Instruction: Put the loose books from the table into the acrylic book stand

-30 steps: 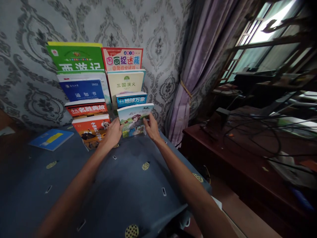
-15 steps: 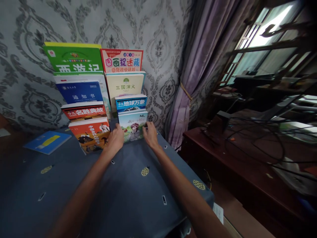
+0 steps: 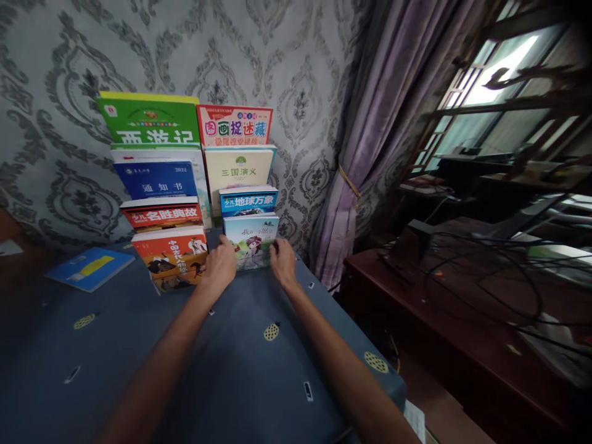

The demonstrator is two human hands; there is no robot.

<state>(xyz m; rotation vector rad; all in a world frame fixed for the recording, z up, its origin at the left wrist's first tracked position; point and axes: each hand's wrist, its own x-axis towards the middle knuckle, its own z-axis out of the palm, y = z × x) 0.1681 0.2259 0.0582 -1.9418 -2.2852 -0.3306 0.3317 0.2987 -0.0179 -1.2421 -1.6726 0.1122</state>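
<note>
The pale blue storybook (image 3: 252, 240) with a girl on its cover was stood close to upright at the front of the right-hand column of books, just before the blue 少儿地球万象 book (image 3: 250, 202); its lower left edge was clasped by the left hand (image 3: 221, 268) and its lower right edge by the right hand (image 3: 283, 264), though how hard it was pressed could not be told. The foot of the storybook was partly covered, so whether it was seated firmly on anything could not be seen; if it was poorly seated and was let go too soon, it could be tipped forward onto the cloth-covered tabletop (image 3: 250, 382). If it was pushed back too hard, the blue book could be shoved in turn against the cream 三国演义 book (image 3: 239, 165), and the whole column could be disturbed. A narrow gap was left for the left hand beside the orange book (image 3: 171, 253), which could be nudged askew by the wrist if the hand was drawn out sideways. The cover could also be bowed if its edges were squeezed unevenly, and, should the cloth be dragged by a forearm, the footing of both columns could be shifted
</note>
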